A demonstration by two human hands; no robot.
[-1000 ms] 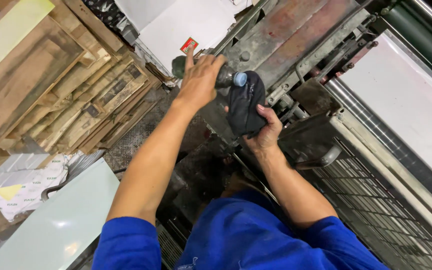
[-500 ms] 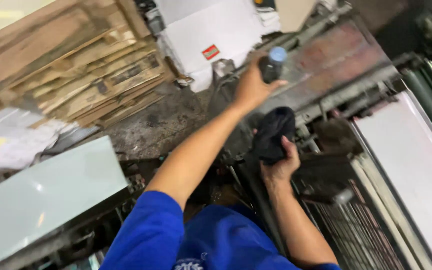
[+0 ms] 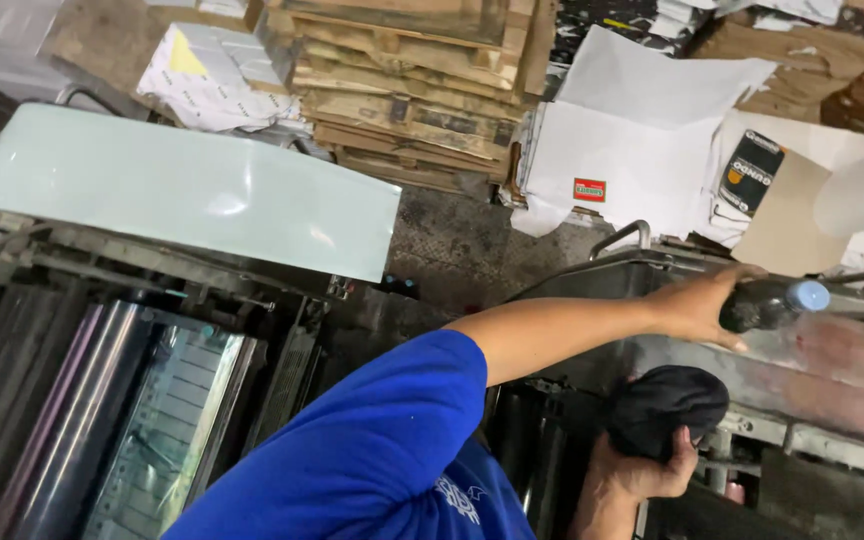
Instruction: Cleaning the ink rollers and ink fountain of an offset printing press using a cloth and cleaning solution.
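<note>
My left hand [image 3: 704, 302] is stretched out to the right and grips a dark bottle [image 3: 764, 304] with a light blue cap, held just above the rusty metal top [image 3: 832, 370] of a printing machine. Lower down, my right hand [image 3: 642, 470] clutches a bunched black cloth [image 3: 666, 408] against the machine's side. My blue sleeve [image 3: 372, 450] fills the bottom middle.
A pale green machine cover [image 3: 172, 190] spans the left, with shiny rollers [image 3: 82, 430] below it. Behind stand stacked wooden pallets [image 3: 402, 90], white paper stacks [image 3: 622, 150] and cardboard [image 3: 792, 215]. A metal handle [image 3: 620, 238] rises at the machine's edge.
The view has swung left. My left hand has carried the bottle away from the cloth and out over the machine top. My right hand still holds the cloth.
</note>
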